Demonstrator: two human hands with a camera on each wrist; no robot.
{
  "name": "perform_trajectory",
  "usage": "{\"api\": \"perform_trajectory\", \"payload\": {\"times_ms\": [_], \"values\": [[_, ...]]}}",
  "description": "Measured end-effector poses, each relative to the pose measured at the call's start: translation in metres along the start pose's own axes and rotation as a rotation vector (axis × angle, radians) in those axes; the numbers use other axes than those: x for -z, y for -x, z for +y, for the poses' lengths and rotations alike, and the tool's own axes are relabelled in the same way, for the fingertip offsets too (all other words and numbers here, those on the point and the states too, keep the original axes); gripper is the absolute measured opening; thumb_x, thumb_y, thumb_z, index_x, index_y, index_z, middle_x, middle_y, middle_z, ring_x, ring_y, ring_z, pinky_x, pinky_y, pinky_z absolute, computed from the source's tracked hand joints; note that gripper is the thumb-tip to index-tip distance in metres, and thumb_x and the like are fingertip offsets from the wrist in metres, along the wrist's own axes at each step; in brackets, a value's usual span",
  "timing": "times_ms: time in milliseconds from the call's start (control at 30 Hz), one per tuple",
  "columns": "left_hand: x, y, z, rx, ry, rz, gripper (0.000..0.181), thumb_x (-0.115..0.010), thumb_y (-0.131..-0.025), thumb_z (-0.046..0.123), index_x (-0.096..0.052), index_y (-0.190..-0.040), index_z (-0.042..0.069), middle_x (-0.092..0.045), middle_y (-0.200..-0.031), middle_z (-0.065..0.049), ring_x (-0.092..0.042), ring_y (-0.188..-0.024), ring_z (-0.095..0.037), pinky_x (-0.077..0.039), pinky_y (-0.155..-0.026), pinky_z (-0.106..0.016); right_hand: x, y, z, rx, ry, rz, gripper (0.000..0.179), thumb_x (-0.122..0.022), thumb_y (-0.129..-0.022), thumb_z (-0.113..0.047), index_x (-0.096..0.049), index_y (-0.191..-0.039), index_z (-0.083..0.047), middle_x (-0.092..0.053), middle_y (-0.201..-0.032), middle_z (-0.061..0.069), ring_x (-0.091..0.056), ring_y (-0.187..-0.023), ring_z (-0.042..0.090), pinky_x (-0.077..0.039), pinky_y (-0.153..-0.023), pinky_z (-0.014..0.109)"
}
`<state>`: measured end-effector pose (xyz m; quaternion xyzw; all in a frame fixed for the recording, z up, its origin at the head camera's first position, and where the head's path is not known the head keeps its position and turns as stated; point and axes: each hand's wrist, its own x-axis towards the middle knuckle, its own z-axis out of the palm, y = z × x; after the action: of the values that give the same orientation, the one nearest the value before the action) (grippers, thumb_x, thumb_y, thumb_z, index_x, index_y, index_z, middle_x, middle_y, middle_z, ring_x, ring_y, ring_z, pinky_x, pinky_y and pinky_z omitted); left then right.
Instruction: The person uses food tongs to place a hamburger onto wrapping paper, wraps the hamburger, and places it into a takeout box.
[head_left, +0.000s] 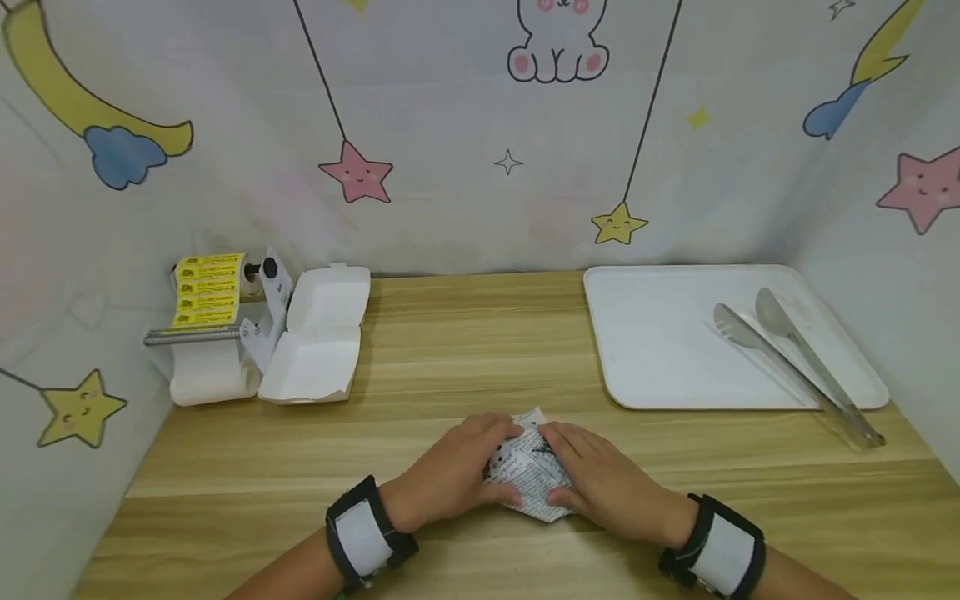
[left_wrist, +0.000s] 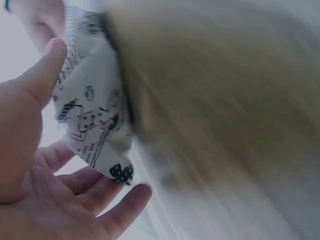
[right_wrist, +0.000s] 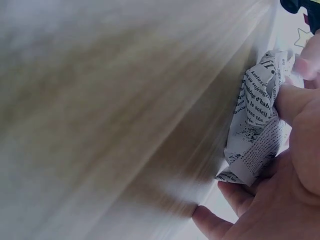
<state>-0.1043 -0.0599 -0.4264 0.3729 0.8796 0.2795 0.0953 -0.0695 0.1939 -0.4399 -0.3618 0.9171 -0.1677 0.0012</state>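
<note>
A packet wrapped in newsprint-patterned paper lies on the wooden table at front centre. My left hand holds its left side, with the thumb near the front edge and the fingers around the back. From the other side my right hand holds it in much the same way. In the left wrist view the packet shows black drawings and a folded lower corner by the fingertips. Lines of text and overlapping folds cover the packet in the right wrist view. Whatever is inside stays hidden by the paper.
At the back left stands a label dispenser with a yellow sticker roll. Beside it sits an unfolded white carton. A white tray at the back right bears metal tongs, whose joined end sticks out over the front rim.
</note>
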Motion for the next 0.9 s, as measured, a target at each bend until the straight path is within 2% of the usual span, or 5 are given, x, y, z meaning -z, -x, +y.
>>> {"api": "perform_trajectory", "payload": {"times_ms": [200, 400, 500, 700, 900], "values": [[0.025, 0.014, -0.004, 0.083, 0.176, 0.154, 0.063, -0.077, -0.092, 0.034, -0.052, -0.143, 0.009, -0.045, -0.152, -0.015, -0.045, -0.139, -0.033, -0.043, -0.108, -0.052, -0.001, 0.002, 0.001, 0.009, 0.007, 0.031, 0.075, -0.064, -0.098, -0.037, -0.036, -0.150, 0.009, -0.048, -0.147, 0.022, -0.046, -0.137, 0.037, -0.041, -0.109, 0.053], [0.079, 0.063, -0.050, 0.206, 0.221, 0.479, 0.028, -0.072, -0.096, 0.011, -0.061, -0.120, 0.005, -0.062, -0.117, -0.010, -0.067, -0.094, -0.013, -0.056, -0.072, -0.028, -0.002, 0.002, 0.002, 0.024, 0.009, 0.046, 0.074, -0.063, -0.098, -0.039, -0.037, -0.150, 0.008, -0.048, -0.147, 0.021, -0.046, -0.137, 0.036, -0.042, -0.109, 0.053], [0.110, 0.102, -0.086, 0.425, 0.197, 0.604, 0.023, -0.064, -0.102, 0.015, -0.058, -0.116, -0.002, -0.062, -0.103, -0.015, -0.063, -0.073, -0.008, -0.052, -0.058, -0.024, -0.003, 0.002, 0.003, 0.020, 0.007, 0.032, 0.074, -0.062, -0.099, -0.039, -0.037, -0.150, 0.008, -0.047, -0.149, 0.020, -0.045, -0.138, 0.036, -0.041, -0.110, 0.053], [0.156, 0.173, -0.165, 1.107, 0.240, 0.649, 0.073, -0.038, -0.106, 0.051, -0.034, -0.143, -0.011, -0.059, -0.104, -0.019, -0.057, -0.063, -0.010, -0.052, -0.054, -0.029, -0.003, -0.001, 0.003, 0.014, 0.010, 0.020, 0.076, -0.063, -0.098, -0.040, -0.036, -0.151, 0.007, -0.047, -0.149, 0.019, -0.044, -0.139, 0.035, -0.039, -0.111, 0.053], [0.157, 0.190, -0.205, 1.294, 0.392, 0.690, 0.091, -0.033, -0.102, 0.062, -0.016, -0.158, -0.007, -0.055, -0.102, -0.017, -0.056, -0.061, -0.013, -0.052, -0.052, -0.030, -0.002, 0.002, 0.003, 0.019, 0.028, 0.025, 0.073, -0.058, -0.100, -0.042, -0.036, -0.151, 0.006, -0.048, -0.148, 0.019, -0.047, -0.136, 0.035, -0.041, -0.108, 0.054]]}}
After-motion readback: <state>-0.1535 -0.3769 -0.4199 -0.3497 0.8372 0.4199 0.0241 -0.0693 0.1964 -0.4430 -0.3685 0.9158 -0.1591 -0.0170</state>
